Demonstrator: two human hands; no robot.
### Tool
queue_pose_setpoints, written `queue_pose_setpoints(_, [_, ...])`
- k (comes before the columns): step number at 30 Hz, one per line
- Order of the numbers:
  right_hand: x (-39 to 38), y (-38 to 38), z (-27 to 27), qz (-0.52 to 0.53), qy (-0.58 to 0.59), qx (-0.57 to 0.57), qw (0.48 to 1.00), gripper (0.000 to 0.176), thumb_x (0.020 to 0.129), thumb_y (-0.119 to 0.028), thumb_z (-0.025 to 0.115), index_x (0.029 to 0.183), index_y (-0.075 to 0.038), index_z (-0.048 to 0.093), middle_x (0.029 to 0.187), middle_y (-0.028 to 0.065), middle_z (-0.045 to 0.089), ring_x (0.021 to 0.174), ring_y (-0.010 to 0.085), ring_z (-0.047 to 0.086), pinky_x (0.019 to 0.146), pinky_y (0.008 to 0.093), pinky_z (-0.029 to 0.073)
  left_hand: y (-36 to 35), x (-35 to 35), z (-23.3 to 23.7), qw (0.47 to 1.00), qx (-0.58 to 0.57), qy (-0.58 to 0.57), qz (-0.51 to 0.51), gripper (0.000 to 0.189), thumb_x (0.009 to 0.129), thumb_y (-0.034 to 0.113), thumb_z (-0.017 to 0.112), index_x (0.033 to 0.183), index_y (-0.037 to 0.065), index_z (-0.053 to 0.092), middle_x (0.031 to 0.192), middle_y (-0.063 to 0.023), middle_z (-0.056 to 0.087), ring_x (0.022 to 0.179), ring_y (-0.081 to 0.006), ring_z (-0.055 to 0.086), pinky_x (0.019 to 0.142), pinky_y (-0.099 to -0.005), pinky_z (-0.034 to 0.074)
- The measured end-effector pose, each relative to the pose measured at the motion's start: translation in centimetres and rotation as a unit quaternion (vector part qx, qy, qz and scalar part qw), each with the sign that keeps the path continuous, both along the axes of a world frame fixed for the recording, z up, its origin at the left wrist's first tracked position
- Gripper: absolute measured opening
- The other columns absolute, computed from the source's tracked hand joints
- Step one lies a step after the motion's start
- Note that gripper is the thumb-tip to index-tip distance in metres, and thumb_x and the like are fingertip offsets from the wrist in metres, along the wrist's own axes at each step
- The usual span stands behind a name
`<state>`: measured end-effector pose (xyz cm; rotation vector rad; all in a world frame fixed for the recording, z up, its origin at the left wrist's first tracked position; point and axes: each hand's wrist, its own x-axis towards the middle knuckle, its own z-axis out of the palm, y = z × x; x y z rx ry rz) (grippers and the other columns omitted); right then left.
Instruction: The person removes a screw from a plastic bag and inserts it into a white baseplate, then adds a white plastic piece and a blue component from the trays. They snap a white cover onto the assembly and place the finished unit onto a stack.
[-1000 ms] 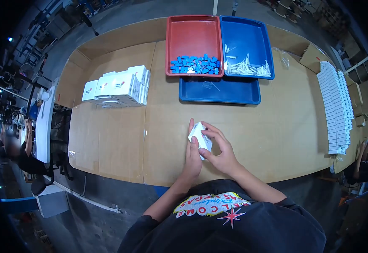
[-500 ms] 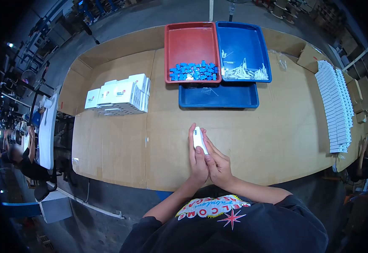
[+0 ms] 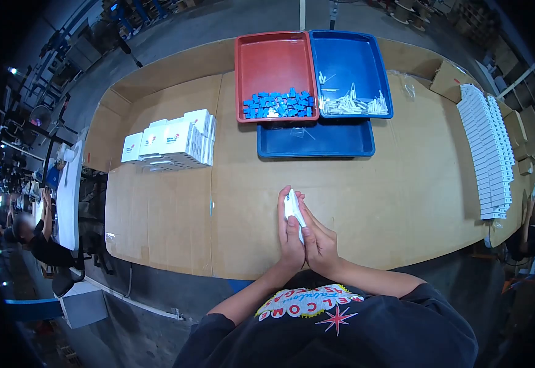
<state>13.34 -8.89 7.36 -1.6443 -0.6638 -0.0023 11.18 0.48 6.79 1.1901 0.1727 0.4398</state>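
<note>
A slim white box [image 3: 292, 208] with a small dark mark near its far end is pressed between my palms. My left hand [image 3: 290, 240] lies along its left side, fingers pointing away from me and thumb on the near part. Against its right side is my right hand [image 3: 321, 246], with the thumb close to the other thumb. Both hands are closed on the box, just in front of my body and over the near part of the cardboard-covered table [image 3: 365, 211]. My fingers and palms hide much of its sides.
White boxes with red marks [image 3: 172, 141] are stacked at left. A long row of white pieces [image 3: 485, 153] stands at right. The red tray [image 3: 273, 61] holds blue pieces, the blue tray [image 3: 347, 58] white sticks. A lower blue tray [image 3: 313, 144] sits in front.
Both hands have come slightly nearer to me with the white box, which now looks narrower and more turned on edge. The table and trays have shifted slightly in view.
</note>
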Motion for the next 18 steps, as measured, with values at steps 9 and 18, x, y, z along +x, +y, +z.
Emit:
queue_pose_setpoints(9, [0.3,1.4,-0.5,0.031,0.107,0.109,0.988,0.043,0.11,-0.017,0.048,0.146,0.006,0.052,0.152,0.0268,0.051,0.142,0.034,0.051,0.114,0.0403,0.043,1.1,0.8,-0.1,1.0,-0.013,-0.015,0.006,0.097,0.101,0.07,0.044,0.164,0.002,0.014,0.149,-0.0189,0.042,0.142,-0.0275,0.041,0.121,-0.0423,0.029])
queue_pose_setpoints(18, [3.0,0.5,2.5,0.083,0.482,0.128,0.863,0.046,0.108,-0.028,0.058,0.145,0.0,0.054,0.14,0.0108,0.061,0.124,0.0158,0.06,0.101,0.0309,0.051,3.0,1.1,-1.2,0.951,0.304,-0.047,0.032,0.101,0.098,0.068,0.046,0.161,-0.007,0.018,0.157,-0.0301,0.036,0.138,-0.0392,0.042,0.118,-0.0495,0.029])
